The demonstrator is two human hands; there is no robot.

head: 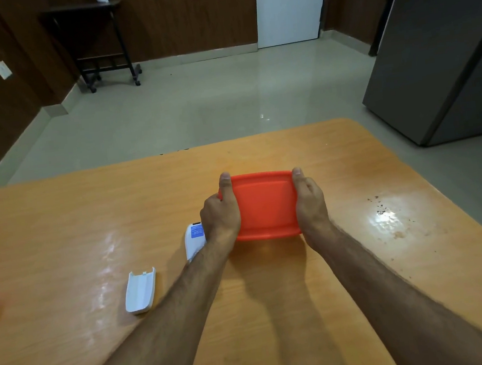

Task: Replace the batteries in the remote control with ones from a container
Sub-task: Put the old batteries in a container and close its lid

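Both hands — left hand, right hand — clasp the orange container.

remote control | blue label with white print | too small to read

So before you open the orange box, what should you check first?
1. Both hands on the orange lid: ok, left hand and right hand grip its two sides.
2. Box lid closed: ok, it looks on.
3. Batteries inside: cannot tell, lid hides them.
4. Remote control back open: ok, its white battery cover lies apart on the table.
5. Old batteries out: cannot tell, the left wrist hides most of the remote.
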